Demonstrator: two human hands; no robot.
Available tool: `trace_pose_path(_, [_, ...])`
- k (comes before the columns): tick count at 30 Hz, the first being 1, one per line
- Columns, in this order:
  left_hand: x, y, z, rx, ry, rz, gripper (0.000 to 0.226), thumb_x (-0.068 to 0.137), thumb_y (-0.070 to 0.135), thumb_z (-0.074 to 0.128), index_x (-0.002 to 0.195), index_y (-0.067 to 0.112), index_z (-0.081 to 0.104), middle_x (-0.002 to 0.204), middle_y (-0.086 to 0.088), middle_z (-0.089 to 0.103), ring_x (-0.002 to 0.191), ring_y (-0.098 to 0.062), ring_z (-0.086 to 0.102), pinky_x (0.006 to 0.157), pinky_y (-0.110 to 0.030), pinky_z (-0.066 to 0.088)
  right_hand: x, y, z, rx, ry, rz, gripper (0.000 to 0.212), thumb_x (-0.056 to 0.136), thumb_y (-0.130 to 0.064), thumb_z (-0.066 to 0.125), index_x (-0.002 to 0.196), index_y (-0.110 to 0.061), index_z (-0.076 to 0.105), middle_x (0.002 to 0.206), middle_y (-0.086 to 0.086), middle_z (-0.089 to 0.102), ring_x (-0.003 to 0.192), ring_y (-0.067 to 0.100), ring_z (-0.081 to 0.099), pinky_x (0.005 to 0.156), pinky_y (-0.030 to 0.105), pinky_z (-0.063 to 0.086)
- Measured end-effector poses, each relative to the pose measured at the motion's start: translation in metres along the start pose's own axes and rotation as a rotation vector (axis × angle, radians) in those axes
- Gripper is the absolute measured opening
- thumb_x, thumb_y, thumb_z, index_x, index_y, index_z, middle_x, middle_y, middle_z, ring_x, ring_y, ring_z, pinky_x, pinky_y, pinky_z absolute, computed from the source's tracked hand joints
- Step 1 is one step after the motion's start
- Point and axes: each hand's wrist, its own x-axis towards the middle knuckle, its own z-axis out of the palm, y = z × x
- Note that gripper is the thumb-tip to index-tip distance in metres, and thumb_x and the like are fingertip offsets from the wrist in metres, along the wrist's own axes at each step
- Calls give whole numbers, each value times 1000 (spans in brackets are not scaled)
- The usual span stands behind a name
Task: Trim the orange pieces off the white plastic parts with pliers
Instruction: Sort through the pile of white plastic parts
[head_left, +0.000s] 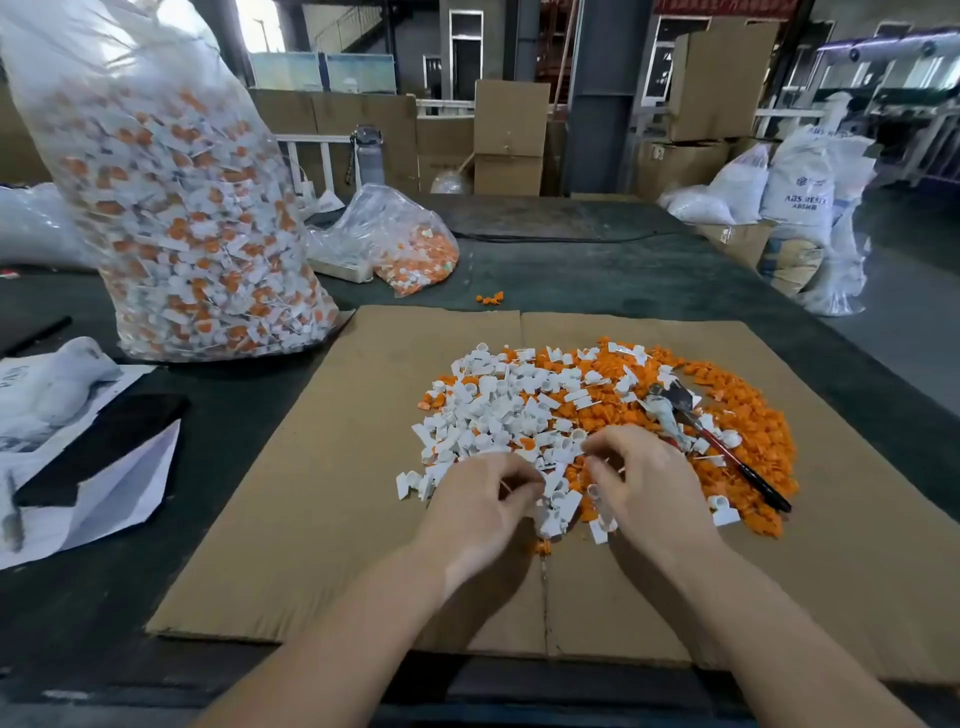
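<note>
Head cam had both hands down in the pile on the cardboard sheet (291, 519), which lay flat on the dark table (597, 270). Left hand (475, 512) had its fingers curled in and pinched on something small and pale, maybe a thin sprue, honestly too small to tell. Right hand (641, 486) looked the same, fingertips nipped together over the white plastic parts (498, 410). Neither hand was on the pliers (722, 441); those lay on the orange pieces (753, 431) just beside the right hand, red and black handles pointing toward the near right.

My read was that this was a sort-and-pick step, not a cut. To do it well I'd fish out one part that has orange on it, turn it so the joint faces out, hold it by the white body, then take the pliers with the right hand and nip flush at the joint.

Counts: two hands, one pair of pliers, one cardboard sheet. One big clear bag (171, 208) of untrimmed parts stood at far left, one smaller bag (395, 239) behind it. The loose white and orange bits ran into the hundreds, way too many to count.
</note>
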Motion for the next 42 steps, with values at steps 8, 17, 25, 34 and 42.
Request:
trace_pose_path(8, [30, -4, 17, 36, 334, -29, 19, 91, 21, 60, 109, 17, 63, 100, 8, 53, 91, -9, 49, 72, -6, 32, 30, -3, 16, -149, 27, -4, 19, 91, -21, 58, 108, -15, 67, 104, 1, 63, 101, 15, 55, 90, 26, 43])
trace_pose_path(17, [42, -10, 22, 109, 342, -39, 23, 92, 23, 59, 112, 15, 68, 99, 6, 51, 99, -13, 50, 85, -15, 34, 40, 0, 31, -415, -3, 58, 16, 95, -27, 50, 103, -28, 64, 102, -8, 61, 100, 14, 50, 91, 32, 32])
trace_pose_path(25, [43, -6, 14, 92, 385, 37, 13, 90, 19, 61, 95, 10, 70, 88, 9, 47, 90, -10, 46, 76, -14, 31, 44, 2, 31, -403, -32, 56, 15, 93, -14, 53, 98, -26, 60, 97, -7, 60, 95, 13, 50, 87, 30, 31])
trace_pose_path(34, [46, -62, -56, 269, 572, -259, 9, 93, 17, 57, 91, 13, 65, 85, 3, 53, 80, -17, 53, 70, -25, 35, 41, 5, 27, -295, 54, 53, 16, 96, -25, 46, 97, -23, 62, 98, -7, 59, 96, 12, 51, 89, 30, 36])
trace_pose_path(42, [39, -73, -50, 385, 516, -277, 25, 93, 16, 55, 116, 13, 65, 102, -3, 56, 102, -21, 42, 85, -27, 36, 41, -3, 30, -268, 81, 98, 17, 94, -26, 50, 91, -19, 65, 91, -5, 61, 90, 13, 52, 86, 31, 31])
